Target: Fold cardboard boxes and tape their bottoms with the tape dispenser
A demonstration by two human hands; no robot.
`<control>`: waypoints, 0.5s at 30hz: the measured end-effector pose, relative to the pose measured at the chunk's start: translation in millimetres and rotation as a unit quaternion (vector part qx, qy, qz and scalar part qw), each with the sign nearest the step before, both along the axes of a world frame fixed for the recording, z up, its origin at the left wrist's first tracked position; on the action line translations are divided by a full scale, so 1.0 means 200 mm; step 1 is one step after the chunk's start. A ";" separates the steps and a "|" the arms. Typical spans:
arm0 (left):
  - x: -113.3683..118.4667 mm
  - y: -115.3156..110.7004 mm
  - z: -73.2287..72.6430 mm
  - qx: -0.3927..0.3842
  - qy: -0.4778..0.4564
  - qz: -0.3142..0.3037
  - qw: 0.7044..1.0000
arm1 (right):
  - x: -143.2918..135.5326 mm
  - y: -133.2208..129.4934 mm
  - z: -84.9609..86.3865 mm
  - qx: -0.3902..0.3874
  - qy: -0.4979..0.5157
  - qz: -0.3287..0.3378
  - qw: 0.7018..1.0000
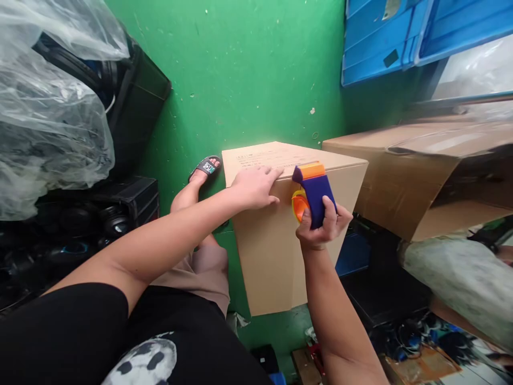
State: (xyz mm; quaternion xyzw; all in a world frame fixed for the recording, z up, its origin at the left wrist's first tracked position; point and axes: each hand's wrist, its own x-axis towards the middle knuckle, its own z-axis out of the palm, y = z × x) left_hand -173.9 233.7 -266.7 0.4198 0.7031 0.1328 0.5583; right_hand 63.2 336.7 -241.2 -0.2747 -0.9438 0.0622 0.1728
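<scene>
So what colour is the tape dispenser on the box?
The tape dispenser is dark blue with orange parts, held in the right hand; head view.

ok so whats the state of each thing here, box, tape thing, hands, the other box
cardboard box: upright on the green floor, top flaps closed
tape dispenser: gripped, pressed against the box's upper edge
right hand: closed around the tape dispenser
left hand: flat, fingers spread on the box's top edge
second cardboard box: lying beside it, one end open
plastic bag: crumpled, draped over dark items
</scene>
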 end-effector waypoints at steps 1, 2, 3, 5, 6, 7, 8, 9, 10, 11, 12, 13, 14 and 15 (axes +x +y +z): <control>-0.01 0.01 -0.02 -0.005 -0.018 -0.010 1.000 | 0.01 -0.01 -0.01 0.004 -0.001 -0.011 1.000; -0.03 0.03 -0.05 -0.004 -0.041 -0.026 0.999 | 0.02 -0.01 -0.02 0.005 -0.001 -0.017 1.000; -0.05 0.06 -0.09 0.008 -0.064 -0.045 0.997 | 0.03 -0.02 -0.02 0.002 0.000 -0.019 1.000; -0.08 0.13 -0.18 0.061 -0.115 -0.084 0.988 | 0.03 -0.02 -0.03 -0.010 0.009 -0.013 1.000; -0.10 0.15 -0.22 0.088 -0.136 -0.096 0.982 | 0.03 -0.02 -0.03 -0.014 0.016 -0.012 1.000; -0.10 0.17 -0.26 0.109 -0.153 -0.101 0.977 | 0.03 -0.02 -0.03 -0.016 0.023 -0.015 0.999; -0.11 0.18 -0.28 0.123 -0.165 -0.102 0.973 | 0.02 -0.02 -0.03 -0.017 0.028 -0.021 0.999; -0.11 0.18 -0.29 0.130 -0.174 -0.101 0.971 | 0.02 -0.03 -0.02 -0.018 0.029 -0.026 0.999; -0.10 0.18 -0.30 0.133 -0.182 -0.100 0.969 | 0.02 -0.03 -0.02 -0.018 0.028 -0.029 0.999; -0.10 0.17 -0.30 0.132 -0.189 -0.097 0.968 | 0.02 -0.03 -0.01 -0.020 0.027 -0.029 0.999; -0.10 0.16 -0.29 0.129 -0.196 -0.090 0.968 | 0.02 -0.03 -0.01 -0.021 0.027 -0.028 0.999; -0.10 0.15 -0.28 0.122 -0.202 -0.075 0.969 | 0.02 -0.03 -0.01 -0.022 0.026 -0.028 0.999; -0.11 0.15 -0.27 0.114 -0.208 -0.054 0.970 | 0.02 -0.02 0.00 -0.021 0.023 -0.029 0.999; -0.11 0.14 -0.27 0.107 -0.216 -0.030 0.970 | 0.03 -0.02 0.00 -0.020 0.019 -0.031 0.999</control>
